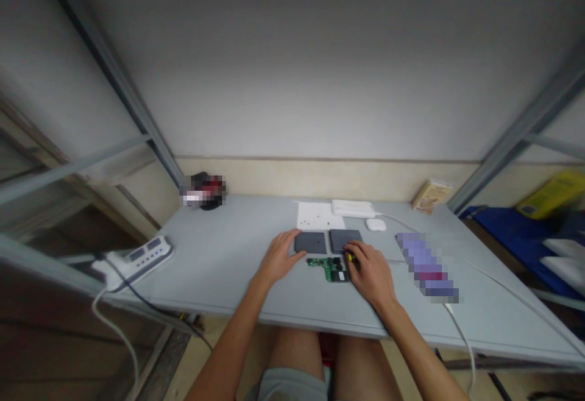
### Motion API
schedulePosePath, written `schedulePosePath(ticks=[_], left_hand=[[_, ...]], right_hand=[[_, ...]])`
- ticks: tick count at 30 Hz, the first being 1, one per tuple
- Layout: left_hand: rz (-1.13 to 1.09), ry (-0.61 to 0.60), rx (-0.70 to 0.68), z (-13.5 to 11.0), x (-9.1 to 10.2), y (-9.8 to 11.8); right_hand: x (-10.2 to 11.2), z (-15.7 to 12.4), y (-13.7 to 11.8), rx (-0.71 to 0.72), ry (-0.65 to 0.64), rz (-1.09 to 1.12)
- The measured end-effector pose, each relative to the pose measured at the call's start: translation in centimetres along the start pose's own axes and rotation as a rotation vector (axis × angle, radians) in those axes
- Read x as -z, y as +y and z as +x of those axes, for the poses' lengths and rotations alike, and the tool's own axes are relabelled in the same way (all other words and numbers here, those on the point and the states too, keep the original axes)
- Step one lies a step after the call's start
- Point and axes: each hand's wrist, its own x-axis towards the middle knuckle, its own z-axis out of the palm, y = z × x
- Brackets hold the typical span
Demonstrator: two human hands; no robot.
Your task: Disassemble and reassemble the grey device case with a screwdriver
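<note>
Two dark grey square covers lie side by side on the grey table (237, 255), the left one (311, 242) and the right one (343, 239). A green circuit board (329, 268) lies just in front of them. My left hand (278, 256) rests on the table with its fingers touching the left cover's edge. My right hand (371, 273) is curled round a small tool with a yellow and black handle (350, 257), right of the circuit board.
A white sheet of paper (315, 215), a flat white box (353, 208) and a small white case (375, 225) lie behind the covers. A power strip (141, 256) sits at the table's left edge, a cardboard box (430, 195) at the back right, with cables running right.
</note>
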Motion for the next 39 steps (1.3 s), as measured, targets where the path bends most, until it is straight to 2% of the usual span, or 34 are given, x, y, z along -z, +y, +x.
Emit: schedulePosePath(ticks=[12, 39], left_hand=[[0.025, 0.017, 0.027, -0.6, -0.1, 0.0], [0.073, 0.004, 0.047, -1.1, 0.1, 0.4]], right_hand=[[0.1, -0.6, -0.1, -0.006, -0.032, -0.021], [0.0, -0.9, 0.1, -0.029, 0.002, -0.042]])
